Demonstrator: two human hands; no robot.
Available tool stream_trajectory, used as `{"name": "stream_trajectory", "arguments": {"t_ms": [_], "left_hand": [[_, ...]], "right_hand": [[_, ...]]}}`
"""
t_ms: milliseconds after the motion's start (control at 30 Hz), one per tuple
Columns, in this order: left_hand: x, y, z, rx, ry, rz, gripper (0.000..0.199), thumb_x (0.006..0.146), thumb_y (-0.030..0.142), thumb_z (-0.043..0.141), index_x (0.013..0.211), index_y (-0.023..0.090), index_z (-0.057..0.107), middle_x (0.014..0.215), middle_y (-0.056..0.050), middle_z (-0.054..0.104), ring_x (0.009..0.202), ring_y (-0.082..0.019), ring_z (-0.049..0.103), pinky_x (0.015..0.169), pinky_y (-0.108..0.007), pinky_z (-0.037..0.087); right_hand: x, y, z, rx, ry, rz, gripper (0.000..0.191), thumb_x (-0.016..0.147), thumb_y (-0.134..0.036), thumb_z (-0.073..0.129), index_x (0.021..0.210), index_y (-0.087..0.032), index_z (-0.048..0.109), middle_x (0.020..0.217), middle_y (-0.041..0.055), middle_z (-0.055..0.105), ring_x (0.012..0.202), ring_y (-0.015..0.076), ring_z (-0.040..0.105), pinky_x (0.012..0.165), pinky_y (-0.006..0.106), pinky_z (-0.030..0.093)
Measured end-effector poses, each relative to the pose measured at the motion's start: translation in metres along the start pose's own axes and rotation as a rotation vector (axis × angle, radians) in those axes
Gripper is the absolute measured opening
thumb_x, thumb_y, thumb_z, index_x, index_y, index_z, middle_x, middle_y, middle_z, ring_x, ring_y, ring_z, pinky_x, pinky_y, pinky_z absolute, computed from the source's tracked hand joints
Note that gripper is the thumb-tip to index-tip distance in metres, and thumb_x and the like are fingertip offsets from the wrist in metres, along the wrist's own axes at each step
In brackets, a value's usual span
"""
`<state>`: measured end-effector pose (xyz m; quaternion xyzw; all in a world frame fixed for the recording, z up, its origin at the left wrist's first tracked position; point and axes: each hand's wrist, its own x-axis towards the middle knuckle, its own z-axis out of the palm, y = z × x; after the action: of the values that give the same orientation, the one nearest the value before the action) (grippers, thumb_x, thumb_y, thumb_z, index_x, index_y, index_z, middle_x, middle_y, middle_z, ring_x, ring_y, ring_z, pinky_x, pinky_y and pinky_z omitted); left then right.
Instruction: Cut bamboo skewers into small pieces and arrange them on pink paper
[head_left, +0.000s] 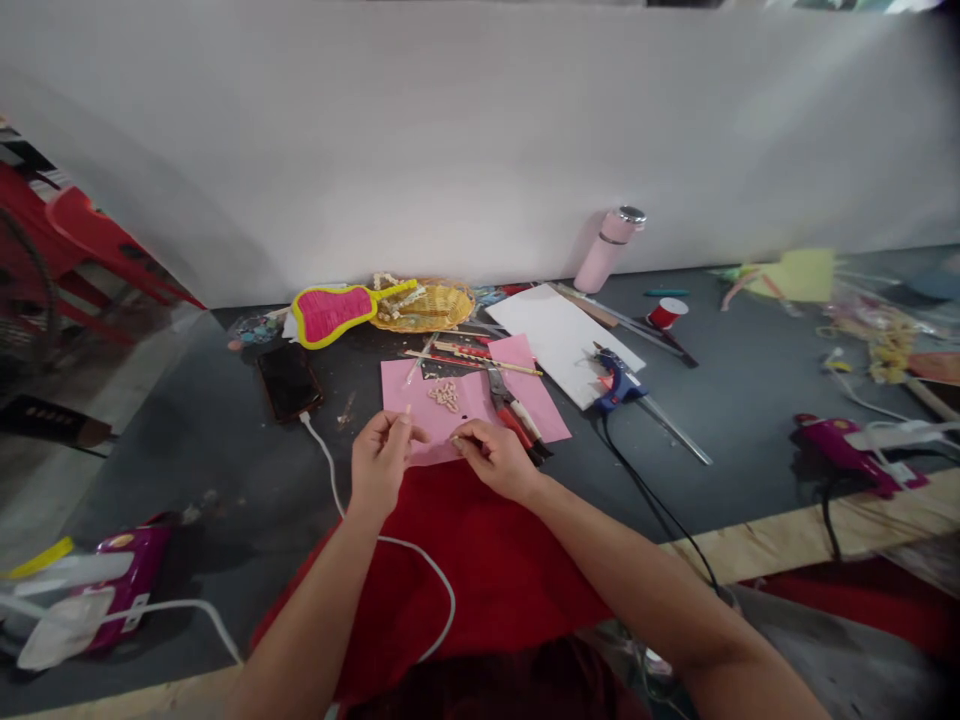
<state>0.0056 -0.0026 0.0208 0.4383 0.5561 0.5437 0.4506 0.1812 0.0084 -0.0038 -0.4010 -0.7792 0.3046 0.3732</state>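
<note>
Over the near edge of a pink paper sheet (pixel 397 385) my two hands face each other, a small gap between them. My left hand (pixel 382 455) pinches a small pale piece that sticks up by the thumb. My right hand (pixel 495 455) has thumb and fingertips pressed together on something tiny and pale, too small to name. A little pile of beige beads or bits (pixel 444 395) lies on the paper beyond my fingers. Pliers with red and white handles (pixel 514 410) rest just right of the pile. Thin sticks (pixel 472 357) lie behind it.
A phone (pixel 289 382) with a white cable is at left, a wicker basket (pixel 442 305) and pink-yellow paddle shape (pixel 334 315) behind. White board (pixel 547 330), blue glue gun (pixel 619 385), red spool (pixel 667 313) and pink bottle (pixel 606 250) stand or lie rightward. Purple devices (pixel 135 580) flank both sides.
</note>
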Motion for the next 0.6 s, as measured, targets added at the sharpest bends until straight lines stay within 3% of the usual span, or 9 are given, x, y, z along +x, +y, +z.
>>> {"name": "stream_trajectory", "arguments": {"t_ms": [167, 300, 433, 600], "left_hand": [[0.008, -0.001, -0.005, -0.273, 0.015, -0.110, 0.021, 0.075, 0.038, 0.058, 0.078, 0.017, 0.053, 0.059, 0.002, 0.064, 0.034, -0.002, 0.029, 0.036, -0.016, 0.019], [0.011, 0.000, -0.009, -0.331, 0.017, -0.096, 0.021, 0.074, 0.037, 0.059, 0.077, 0.017, 0.054, 0.058, 0.002, 0.063, 0.034, -0.002, 0.031, 0.036, -0.017, 0.020], [0.013, -0.002, -0.010, -0.396, 0.010, -0.091, 0.021, 0.074, 0.036, 0.060, 0.075, 0.016, 0.053, 0.057, 0.001, 0.062, 0.034, -0.001, 0.029, 0.036, -0.016, 0.018], [0.012, -0.002, -0.010, -0.444, -0.016, -0.082, 0.022, 0.075, 0.035, 0.060, 0.074, 0.015, 0.052, 0.058, 0.000, 0.063, 0.034, -0.001, 0.028, 0.035, -0.016, 0.017]], "right_hand": [[0.025, -0.001, -0.014, -0.319, -0.007, 0.000, 0.017, 0.089, -0.023, 0.047, 0.094, -0.019, 0.062, 0.087, 0.0059, 0.068, 0.078, 0.0169, 0.061, 0.074, 0.028, 0.045], [0.062, -0.005, -0.026, -0.630, -0.142, 0.102, 0.021, 0.092, -0.025, 0.044, 0.095, -0.019, 0.064, 0.098, 0.0091, 0.068, 0.093, 0.0202, 0.060, 0.082, 0.030, 0.043], [0.084, -0.006, -0.026, -0.723, -0.186, 0.163, 0.018, 0.090, -0.024, 0.049, 0.090, -0.016, 0.065, 0.094, 0.0124, 0.069, 0.093, 0.0220, 0.061, 0.080, 0.029, 0.043], [0.086, -0.004, -0.022, -0.785, -0.206, 0.168, 0.020, 0.092, -0.022, 0.045, 0.095, -0.016, 0.064, 0.099, 0.0121, 0.068, 0.095, 0.0213, 0.061, 0.080, 0.028, 0.042]]}}
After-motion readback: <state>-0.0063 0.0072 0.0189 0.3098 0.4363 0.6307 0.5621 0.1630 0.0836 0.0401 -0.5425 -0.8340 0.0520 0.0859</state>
